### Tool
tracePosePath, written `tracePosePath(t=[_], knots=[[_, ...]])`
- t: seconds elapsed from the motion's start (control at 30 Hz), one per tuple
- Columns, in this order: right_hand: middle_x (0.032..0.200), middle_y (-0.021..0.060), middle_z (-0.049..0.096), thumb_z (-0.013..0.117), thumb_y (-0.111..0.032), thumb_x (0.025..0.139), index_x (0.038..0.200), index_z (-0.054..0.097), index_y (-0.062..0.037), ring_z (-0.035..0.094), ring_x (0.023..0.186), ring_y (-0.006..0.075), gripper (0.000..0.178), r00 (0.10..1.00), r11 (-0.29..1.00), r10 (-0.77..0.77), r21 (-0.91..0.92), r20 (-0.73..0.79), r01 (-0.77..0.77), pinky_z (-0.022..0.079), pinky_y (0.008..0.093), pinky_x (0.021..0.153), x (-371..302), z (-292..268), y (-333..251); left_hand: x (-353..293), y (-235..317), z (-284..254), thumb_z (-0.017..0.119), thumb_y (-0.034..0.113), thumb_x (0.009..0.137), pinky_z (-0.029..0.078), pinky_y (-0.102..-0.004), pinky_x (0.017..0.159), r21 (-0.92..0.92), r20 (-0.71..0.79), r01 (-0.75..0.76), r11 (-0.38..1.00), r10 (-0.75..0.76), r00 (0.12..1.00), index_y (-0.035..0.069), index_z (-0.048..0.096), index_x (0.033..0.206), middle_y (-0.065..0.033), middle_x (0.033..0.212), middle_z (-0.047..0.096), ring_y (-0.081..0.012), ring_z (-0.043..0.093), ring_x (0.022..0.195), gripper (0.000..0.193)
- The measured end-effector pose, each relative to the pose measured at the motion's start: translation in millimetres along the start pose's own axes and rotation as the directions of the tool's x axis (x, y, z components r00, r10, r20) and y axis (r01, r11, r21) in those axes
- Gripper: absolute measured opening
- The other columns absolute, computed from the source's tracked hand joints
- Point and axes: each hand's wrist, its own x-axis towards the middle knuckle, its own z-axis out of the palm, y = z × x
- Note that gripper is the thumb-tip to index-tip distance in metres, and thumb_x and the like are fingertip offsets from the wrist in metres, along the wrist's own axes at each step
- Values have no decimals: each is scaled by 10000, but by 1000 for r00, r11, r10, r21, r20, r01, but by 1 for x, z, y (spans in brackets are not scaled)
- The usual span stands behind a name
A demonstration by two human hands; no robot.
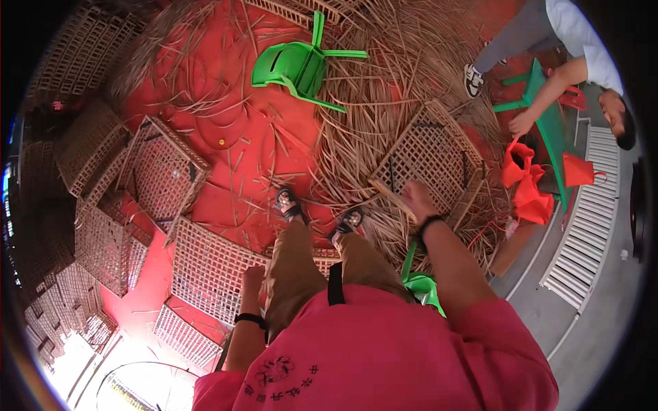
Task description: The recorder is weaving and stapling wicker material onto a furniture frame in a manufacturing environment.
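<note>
My right hand (pixel 417 200) is closed on the near rim of a brown woven lattice basket (pixel 432 161), which lies tilted on loose strips in front of my right foot. A dark band circles that wrist. My left hand (pixel 252 278) hangs beside my left thigh, its fingers curled in. Whatever it may hold is hidden. Behind it lies another lattice basket (pixel 205 264); whether the hand touches it I cannot tell.
Several more lattice baskets (pixel 164 171) stand at the left on the red floor (pixel 274 116). Dry strips (pixel 370 75) cover much of the far side. A green chair (pixel 295 68) lies ahead. At the right, a person (pixel 576 61) holds red bags (pixel 528 181) by a green table (pixel 545 123).
</note>
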Motion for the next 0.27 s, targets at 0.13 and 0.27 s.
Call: tracePosePath(t=[0.13, 0.27], knots=[[745, 36, 534, 631, -186, 891, 942, 583, -37, 566, 676, 152, 165, 989, 999, -40, -25, 145, 44, 548, 368, 834, 10, 171, -52, -3, -17, -14, 776, 220, 726, 561, -401, 679, -679, 591, 734, 3, -591, 549, 142, 675, 963, -47, 916, 675, -234, 666, 861, 270], [882, 71, 592, 655, -139, 864, 1513, 293, -104, 630, 741, 166, 744, 975, 998, -32, -44, 220, 43, 571, 350, 790, 28, 294, -81, 14, -35, -68, 812, 211, 682, 555, -342, 811, 231, 440, 168, 958, -257, 861, 196, 635, 1200, -41, 1078, 689, -204, 662, 994, 548]])
